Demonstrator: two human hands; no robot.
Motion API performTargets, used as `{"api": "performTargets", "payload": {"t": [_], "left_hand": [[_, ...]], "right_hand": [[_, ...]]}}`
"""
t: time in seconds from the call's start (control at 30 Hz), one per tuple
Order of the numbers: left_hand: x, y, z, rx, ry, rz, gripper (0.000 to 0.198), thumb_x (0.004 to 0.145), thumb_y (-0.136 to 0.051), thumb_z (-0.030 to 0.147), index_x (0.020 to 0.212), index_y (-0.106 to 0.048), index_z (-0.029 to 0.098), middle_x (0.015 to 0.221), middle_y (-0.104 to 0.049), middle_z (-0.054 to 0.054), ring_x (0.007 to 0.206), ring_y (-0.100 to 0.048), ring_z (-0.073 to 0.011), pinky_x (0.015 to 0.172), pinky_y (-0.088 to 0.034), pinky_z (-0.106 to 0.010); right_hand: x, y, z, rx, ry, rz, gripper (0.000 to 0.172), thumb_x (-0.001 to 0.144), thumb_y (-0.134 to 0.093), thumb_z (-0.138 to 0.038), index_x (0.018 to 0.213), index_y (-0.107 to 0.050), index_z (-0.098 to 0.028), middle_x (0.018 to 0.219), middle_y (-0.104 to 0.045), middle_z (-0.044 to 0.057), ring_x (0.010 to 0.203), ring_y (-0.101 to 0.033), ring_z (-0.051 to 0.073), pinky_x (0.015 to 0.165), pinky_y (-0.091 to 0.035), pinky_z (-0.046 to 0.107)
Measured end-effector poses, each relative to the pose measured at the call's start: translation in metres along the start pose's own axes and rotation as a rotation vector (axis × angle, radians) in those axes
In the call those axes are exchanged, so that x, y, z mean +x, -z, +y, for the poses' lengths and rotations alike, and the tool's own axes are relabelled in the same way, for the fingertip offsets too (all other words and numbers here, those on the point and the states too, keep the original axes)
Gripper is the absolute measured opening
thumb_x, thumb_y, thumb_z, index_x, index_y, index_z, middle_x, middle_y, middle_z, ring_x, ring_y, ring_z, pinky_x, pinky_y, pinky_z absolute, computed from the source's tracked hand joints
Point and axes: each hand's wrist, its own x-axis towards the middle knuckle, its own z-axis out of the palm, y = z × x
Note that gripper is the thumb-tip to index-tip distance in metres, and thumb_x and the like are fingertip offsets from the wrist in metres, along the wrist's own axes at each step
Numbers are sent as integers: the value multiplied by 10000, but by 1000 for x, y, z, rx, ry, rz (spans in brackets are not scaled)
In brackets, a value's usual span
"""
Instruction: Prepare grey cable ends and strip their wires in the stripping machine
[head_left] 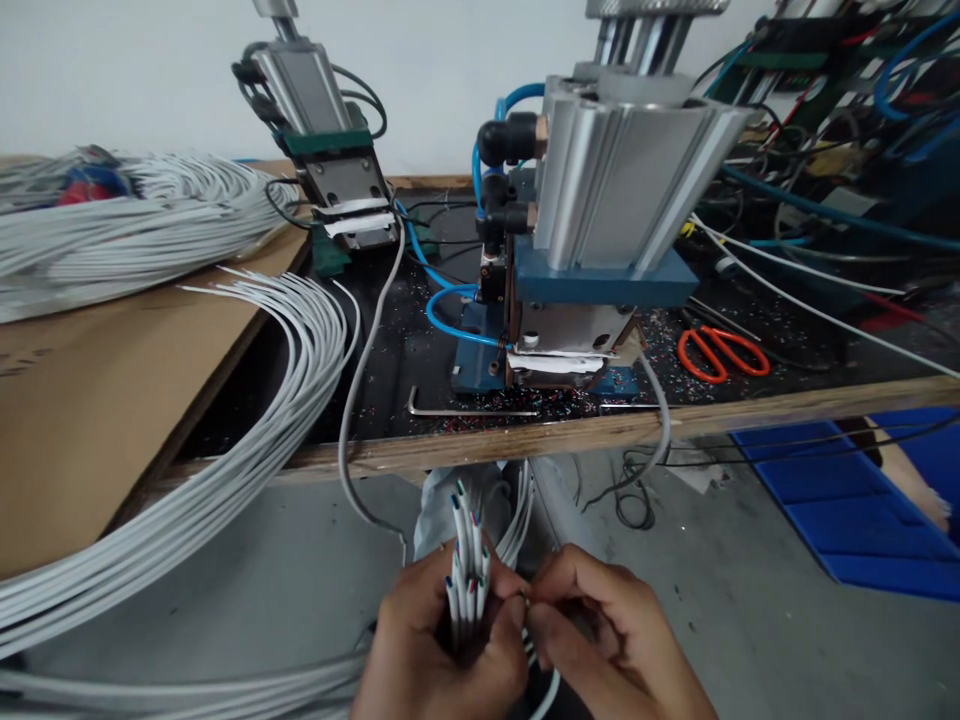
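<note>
A bundle of white cables (466,570) stands up out of my left hand (442,640), which is wrapped round it. Coloured wire ends, some green, blue and red, show at the cable tips. My right hand (607,630) is closed in a pinch close beside it. The fingertips of both hands meet at one small spot, where a tiny end shows between them. It looks like the end of a single white cable (550,695) that hangs below the right fingers, though the fingers mostly hide it.
A pneumatic press (570,330) stands on the black bench, with a second press (341,180) behind left. Orange-handled scissors (721,355) and a hex key (472,412) lie near the wooden edge. Many white cables (247,450) drape over cardboard (112,400) at left. A blue bin (847,520) sits lower right.
</note>
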Motion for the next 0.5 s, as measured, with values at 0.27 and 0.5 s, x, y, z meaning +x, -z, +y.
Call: {"api": "performTargets", "payload": {"t": [0.27, 0.5], "left_hand": [[6, 3, 3, 145, 103, -196, 75, 617, -634, 185, 591, -570, 213, 500, -381, 80, 472, -275, -93, 445, -203, -227], [4, 0, 3, 48, 173, -144, 67, 625, -619, 254, 594, -578, 211, 514, -462, 72, 460, -381, -103, 471, -286, -232]], "right_hand": [[-1, 22, -4, -488, 207, -92, 81, 962, -618, -251, 907, -655, -299, 760, -659, -51, 710, -634, 131, 684, -492, 219], [2, 13, -3, 160, -199, -221, 326, 931, -642, -518, 795, -604, -223, 642, -554, -51, 548, -488, 90, 582, -401, 224]]}}
